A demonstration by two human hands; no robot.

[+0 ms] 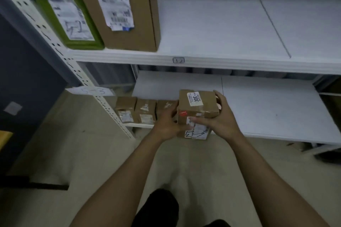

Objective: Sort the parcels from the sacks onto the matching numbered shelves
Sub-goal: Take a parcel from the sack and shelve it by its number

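Left hand (pixel 167 125) and right hand (pixel 219 121) clasp the parcel (pixel 198 105) in curled fingers (pixel 220 97); I'd seat it flush beside the row (pixel 145 110).

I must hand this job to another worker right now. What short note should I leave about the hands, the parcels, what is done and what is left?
Left hand and right hand both grip one brown parcel, one on each side.
It is at the front edge of the lower shelf, beside three small parcels; whether it rests there is unclear.
Done: a green parcel and a tall carton stand on the upper shelf.
Left: release this parcel; sacks are not in view.
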